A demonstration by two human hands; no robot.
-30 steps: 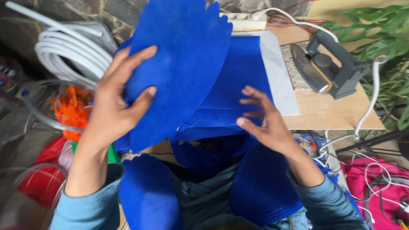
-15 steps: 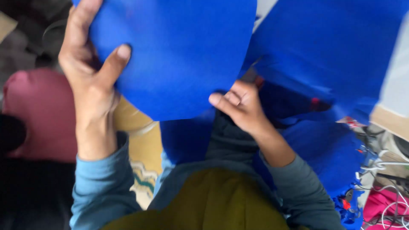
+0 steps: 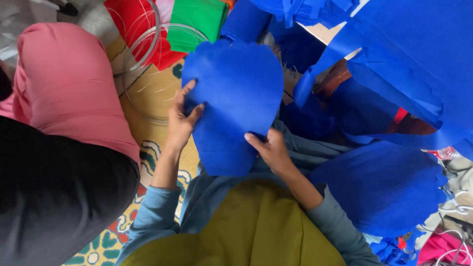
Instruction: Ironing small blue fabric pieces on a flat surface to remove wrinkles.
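Two hands grip one rounded blue felt piece [image 3: 231,98], which we hold over our lap, above the patterned carpet [image 3: 143,148]. Our left hand [image 3: 181,120] clamps the piece's left edge, thumb on top and fingers spread. Our right hand [image 3: 270,150] pinches its lower right edge. More blue felt cutouts [image 3: 384,187] lie to the right, well spread. A pink cushion [image 3: 69,83] sits to the left, and red and green sheets [image 3: 172,24] lie beyond the piece.
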